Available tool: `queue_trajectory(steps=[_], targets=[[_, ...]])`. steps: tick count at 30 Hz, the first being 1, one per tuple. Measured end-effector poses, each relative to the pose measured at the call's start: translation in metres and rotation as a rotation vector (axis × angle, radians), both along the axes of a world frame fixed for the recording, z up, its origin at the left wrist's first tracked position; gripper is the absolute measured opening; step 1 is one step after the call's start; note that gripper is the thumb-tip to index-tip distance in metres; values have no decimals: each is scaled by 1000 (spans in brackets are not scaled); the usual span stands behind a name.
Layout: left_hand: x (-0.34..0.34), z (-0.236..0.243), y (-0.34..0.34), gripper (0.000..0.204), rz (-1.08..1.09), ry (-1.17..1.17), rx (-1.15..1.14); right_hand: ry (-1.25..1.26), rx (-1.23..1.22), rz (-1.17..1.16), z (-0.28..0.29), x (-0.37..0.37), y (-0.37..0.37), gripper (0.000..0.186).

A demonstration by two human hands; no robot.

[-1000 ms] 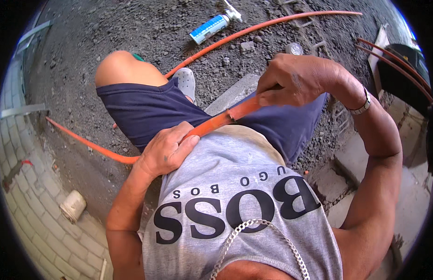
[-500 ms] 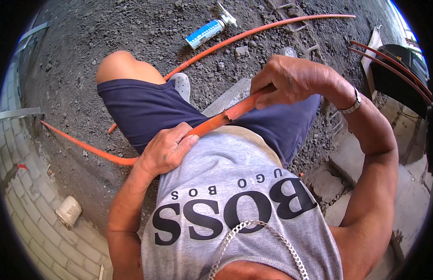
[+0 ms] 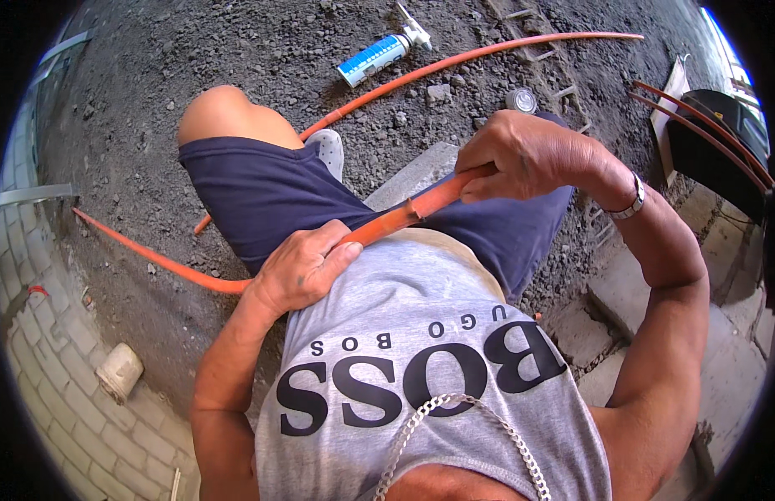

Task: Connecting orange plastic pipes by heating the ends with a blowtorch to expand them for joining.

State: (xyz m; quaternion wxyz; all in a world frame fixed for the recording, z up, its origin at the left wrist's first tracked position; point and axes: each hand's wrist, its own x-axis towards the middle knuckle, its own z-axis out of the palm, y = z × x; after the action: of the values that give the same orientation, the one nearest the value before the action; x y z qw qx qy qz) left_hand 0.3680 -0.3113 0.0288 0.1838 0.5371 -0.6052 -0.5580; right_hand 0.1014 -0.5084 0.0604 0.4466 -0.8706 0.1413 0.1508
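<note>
Orange pipe (image 3: 404, 215): long, flexible, slanting across lap, trailing left over dark gravel.

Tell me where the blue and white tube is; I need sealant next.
In the head view the blue and white tube lies on the dark gravel ground at top centre, beyond the raised knee and just above the long orange pipe.

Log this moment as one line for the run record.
left hand: grips orange pipe by the waist | right hand: grips same pipe further along | pipe: runs across the lap | ground: blue-and-white cartridge tube
</note>
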Motion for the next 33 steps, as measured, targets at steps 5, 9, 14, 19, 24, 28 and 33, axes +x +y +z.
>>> queue_trajectory(steps=[5, 9, 14, 19, 24, 28, 33], targets=[[0, -1, -1, 25, -13, -8, -15, 103, 121, -108, -7, -2, 3, 28], [1, -2, 0, 26, -37, -20, -25, 308, 239, -107, -3, 2, 0, 29], [1, 0, -3, 27, -36, -14, 5, 59, 73, -88, -5, -1, 5, 25], [0, 2, -5, 26, -41, -27, 21, -99, -61, -152, -12, -7, 19, 20], [0, 1, -6, 23, -38, -16, 10, 16, -3, -167, -2, -6, 16, 21], [0, 5, -8, 22, -47, -24, 5, 100, 126, -147, -6, -5, 8, 26], [1, 5, -4, 21, -24, -15, 29, 52, 75, -112, -5, -2, 7, 27]])
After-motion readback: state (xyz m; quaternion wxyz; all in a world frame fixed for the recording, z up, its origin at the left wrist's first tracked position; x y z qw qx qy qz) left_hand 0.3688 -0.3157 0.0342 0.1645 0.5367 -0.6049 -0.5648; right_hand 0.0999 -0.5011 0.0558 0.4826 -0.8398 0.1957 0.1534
